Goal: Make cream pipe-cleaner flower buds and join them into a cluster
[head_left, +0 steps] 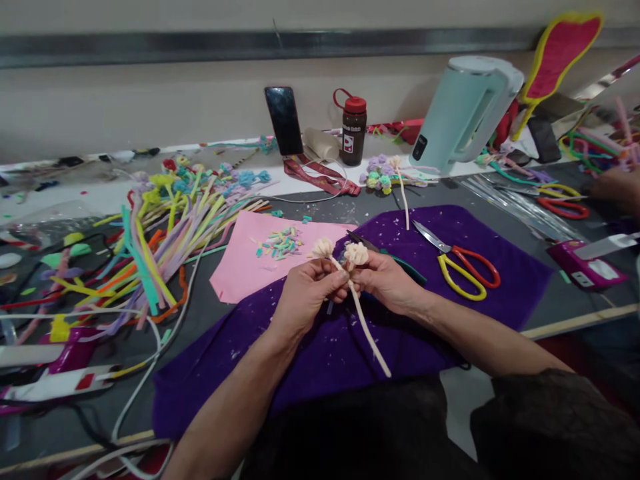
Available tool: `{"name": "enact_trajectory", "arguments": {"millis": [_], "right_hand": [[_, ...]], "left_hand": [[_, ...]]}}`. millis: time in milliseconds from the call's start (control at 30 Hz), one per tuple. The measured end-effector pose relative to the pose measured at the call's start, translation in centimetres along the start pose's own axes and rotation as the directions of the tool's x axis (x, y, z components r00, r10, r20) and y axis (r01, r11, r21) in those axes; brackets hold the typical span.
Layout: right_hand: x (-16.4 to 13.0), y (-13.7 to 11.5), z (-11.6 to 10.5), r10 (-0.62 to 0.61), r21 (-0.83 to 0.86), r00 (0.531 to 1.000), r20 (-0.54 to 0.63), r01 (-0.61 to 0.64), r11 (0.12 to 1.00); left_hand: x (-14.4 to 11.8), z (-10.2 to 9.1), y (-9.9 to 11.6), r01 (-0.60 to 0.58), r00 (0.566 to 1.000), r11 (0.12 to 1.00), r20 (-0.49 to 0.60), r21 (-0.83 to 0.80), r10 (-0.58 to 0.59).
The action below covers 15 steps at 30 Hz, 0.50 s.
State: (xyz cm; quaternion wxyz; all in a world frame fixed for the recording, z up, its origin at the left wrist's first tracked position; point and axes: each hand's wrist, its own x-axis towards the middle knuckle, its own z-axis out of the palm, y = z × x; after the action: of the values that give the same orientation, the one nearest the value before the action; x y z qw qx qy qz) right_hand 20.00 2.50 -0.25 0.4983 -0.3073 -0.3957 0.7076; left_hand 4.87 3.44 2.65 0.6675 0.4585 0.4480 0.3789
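Over the purple cloth point(210, 380), my two hands meet at a pair of cream pipe-cleaner flowers. My left hand point(305, 297) is closed in a pinch just under the left flower point(323, 248). The fingers of my right hand point(393, 283) close below the right flower point(356, 254). A long cream stem point(370, 335) slants down from between the hands; which flower it belongs to I cannot tell. Partly hidden behind my right hand lies a tool with a dark green handle point(411, 268). Scissors point(467, 267) with one red and one yellow handle rest open to the right.
Small cut pieces point(281, 243) lie on a pink sheet point(235, 267). Colourful pipe cleaners point(150, 247) heap at left, near glue guns point(75, 353) and white cables. Behind stand a phone point(283, 120), a bottle point(354, 133) and a kettle point(463, 113). Another person's hand point(617, 190) is at right.
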Motion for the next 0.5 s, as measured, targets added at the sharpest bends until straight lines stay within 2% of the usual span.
{"name": "enact_trajectory", "arguments": {"millis": [133, 233, 367, 500], "right_hand": [[0.1, 0.8, 0.4, 0.001, 0.119, 1.000, -0.028, 0.002, 0.993], [0.2, 1.0, 0.5, 0.014, 0.138, 0.999, -0.045, -0.007, 0.990], [0.3, 0.4, 0.1, -0.027, -0.076, 0.998, -0.063, 0.022, 0.997], [0.1, -1.0, 0.0, -0.076, -0.360, 0.997, 0.004, 0.072, 0.930]], "left_hand": [[0.0, 0.3, -0.1, -0.033, 0.998, 0.999, -0.048, -0.010, 0.032], [0.0, 0.3, -0.1, -0.058, 0.996, 0.998, -0.062, -0.012, 0.057], [0.0, -0.1, 0.1, -0.093, 0.994, 0.996, -0.053, 0.013, 0.094], [-0.1, -0.8, 0.6, -0.135, 0.990, 0.990, -0.023, 0.040, 0.136]]}}
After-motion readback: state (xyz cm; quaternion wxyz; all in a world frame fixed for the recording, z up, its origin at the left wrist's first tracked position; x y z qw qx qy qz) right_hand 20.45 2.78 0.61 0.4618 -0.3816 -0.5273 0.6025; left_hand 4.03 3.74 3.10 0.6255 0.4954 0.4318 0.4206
